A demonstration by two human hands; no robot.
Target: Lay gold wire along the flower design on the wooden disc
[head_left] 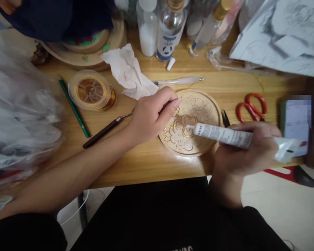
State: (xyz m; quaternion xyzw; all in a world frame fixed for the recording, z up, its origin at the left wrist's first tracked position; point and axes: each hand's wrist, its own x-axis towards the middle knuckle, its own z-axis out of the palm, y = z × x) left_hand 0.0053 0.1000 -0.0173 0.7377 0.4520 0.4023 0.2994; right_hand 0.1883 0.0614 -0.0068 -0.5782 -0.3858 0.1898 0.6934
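Note:
A round wooden plate (210,148) lies near the table's front edge, bearing a drawn flower partly outlined in gold wire (176,143). My left hand (155,113) rests at its upper left, thumb and forefinger pinched on a thin gold wire that runs up and right. In my right hand (251,150) is a white glue tube (225,135), held at a slant with its nozzle pointing left, over the flower's centre. Whether the nozzle touches the plate cannot be made out. Part of the drawing at the upper right shows only dark lines.
Left of the plate are a wire spool (92,91), green pencil (73,108) and dark-handled tool (102,133). Behind lie a tissue (129,71), a pen (178,81) and bottles (169,33). Red scissors (252,108) and black tweezers (225,118) are at the right.

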